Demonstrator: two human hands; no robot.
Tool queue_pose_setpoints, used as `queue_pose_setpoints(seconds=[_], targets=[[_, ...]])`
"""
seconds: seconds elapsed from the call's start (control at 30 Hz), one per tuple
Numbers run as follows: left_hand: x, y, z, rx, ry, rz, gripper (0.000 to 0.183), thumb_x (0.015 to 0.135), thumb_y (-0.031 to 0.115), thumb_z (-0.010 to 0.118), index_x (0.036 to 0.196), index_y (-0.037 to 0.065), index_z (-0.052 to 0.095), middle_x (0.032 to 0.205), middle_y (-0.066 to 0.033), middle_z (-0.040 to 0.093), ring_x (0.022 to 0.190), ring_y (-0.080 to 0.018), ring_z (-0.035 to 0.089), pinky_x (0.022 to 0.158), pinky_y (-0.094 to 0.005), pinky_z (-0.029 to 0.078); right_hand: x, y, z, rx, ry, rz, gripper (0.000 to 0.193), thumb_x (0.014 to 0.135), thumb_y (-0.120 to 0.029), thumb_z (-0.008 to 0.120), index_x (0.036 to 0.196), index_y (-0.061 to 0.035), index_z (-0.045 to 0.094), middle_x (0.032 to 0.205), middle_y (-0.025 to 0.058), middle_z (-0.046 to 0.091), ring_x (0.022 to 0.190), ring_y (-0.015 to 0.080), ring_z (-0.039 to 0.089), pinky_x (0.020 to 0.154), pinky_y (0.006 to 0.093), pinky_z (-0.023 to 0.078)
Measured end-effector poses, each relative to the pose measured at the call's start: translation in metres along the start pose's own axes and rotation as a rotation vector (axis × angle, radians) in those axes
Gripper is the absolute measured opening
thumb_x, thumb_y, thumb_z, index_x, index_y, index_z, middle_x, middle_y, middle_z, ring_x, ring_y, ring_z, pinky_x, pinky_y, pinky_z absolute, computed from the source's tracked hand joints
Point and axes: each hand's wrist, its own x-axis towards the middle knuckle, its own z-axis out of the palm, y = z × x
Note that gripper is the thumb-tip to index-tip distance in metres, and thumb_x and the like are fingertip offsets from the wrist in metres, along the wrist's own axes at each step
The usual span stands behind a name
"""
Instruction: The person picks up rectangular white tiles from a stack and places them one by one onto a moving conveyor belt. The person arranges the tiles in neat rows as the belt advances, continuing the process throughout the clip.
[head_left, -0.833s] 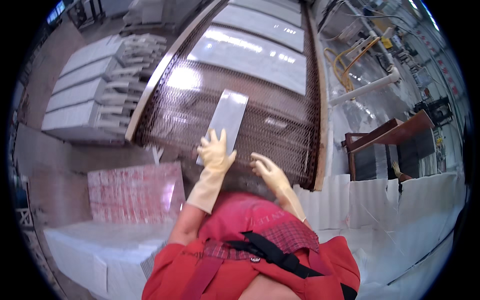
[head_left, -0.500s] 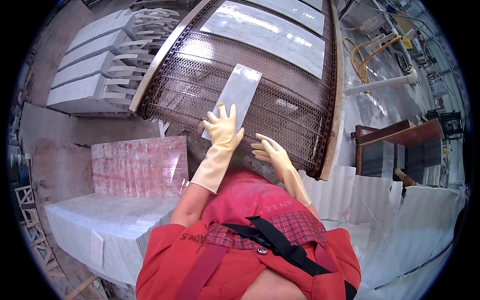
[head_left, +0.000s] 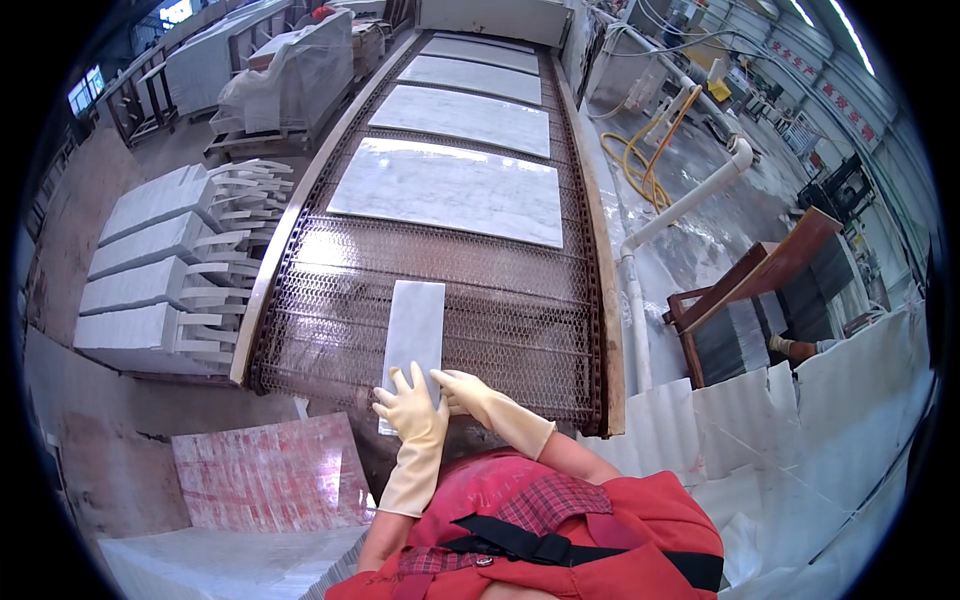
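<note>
A narrow pale grey stone tile (head_left: 415,322) lies flat at the near end of a chain-mesh conveyor belt (head_left: 520,345), its near end reaching past the mesh. My left hand (head_left: 410,412), in a cream rubber glove, rests on the tile's near part with the fingers spread. Beside it my right hand (head_left: 475,397), gloved alike, reaches in from the right. Its fingers stretch to the tile's right edge, and their tips are partly hidden by the tile and my left hand.
Large marble slabs (head_left: 450,190) lie along the belt farther off. Stacked strips (head_left: 140,285) stand on the left. A red-stained board (head_left: 260,470) leans at lower left over stacked slabs. Right are a white pipe (head_left: 690,200), a brown wooden rack (head_left: 765,270) and white sheeting (head_left: 740,420).
The view has tipped up, showing more of the belt. The tile, slanted before, now lies nearly in line with the belt. My right hand has moved left from beside it to its edge.
</note>
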Motion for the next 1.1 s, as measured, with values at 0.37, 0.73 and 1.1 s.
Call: queue_pose_setpoints(seconds=[0.37,0.73,1.1], targets=[[-0.027,-0.082,0.034,-0.623,0.298,-0.039,0.058,0.098,0.029,0.072,0.144,-0.004,0.06,0.141,-0.0298,0.064,0.13,-0.0448,0.062,0.112,-0.0497,0.048,-0.003,-0.008,-0.011,0.032,-0.106,0.008,0.063,0.112,-0.042,0.055,0.157,0.0003,0.045,0.142,0.0235,0.064,0.125,0.0336,0.068,0.109,0.0442,0.056],[-0.041,-0.078,0.06,-0.598,0.156,-0.179,0.064,0.104,0.038,0.064,0.152,-0.003,0.053,0.139,-0.0315,0.064,0.128,-0.0462,0.062,0.111,-0.0517,0.048,0.012,-0.002,-0.024,-0.073,-0.161,-0.023,0.065,0.11,-0.042,0.058,0.158,-0.0003,0.045,0.137,0.0219,0.068,0.111,0.0314,0.076,0.097,0.0411,0.063],[-0.05,-0.062,0.056,-0.533,0.169,-0.179,0.065,0.105,0.033,0.061,0.158,-0.002,0.047,0.149,-0.0323,0.057,0.137,-0.0464,0.055,0.117,-0.0517,0.043,0.01,-0.001,-0.014,-0.202,-0.062,-0.057,0.076,0.105,-0.048,0.064,0.159,0.0005,0.041,0.147,0.0223,0.061,0.125,0.0334,0.069,0.103,0.0427,0.058]])
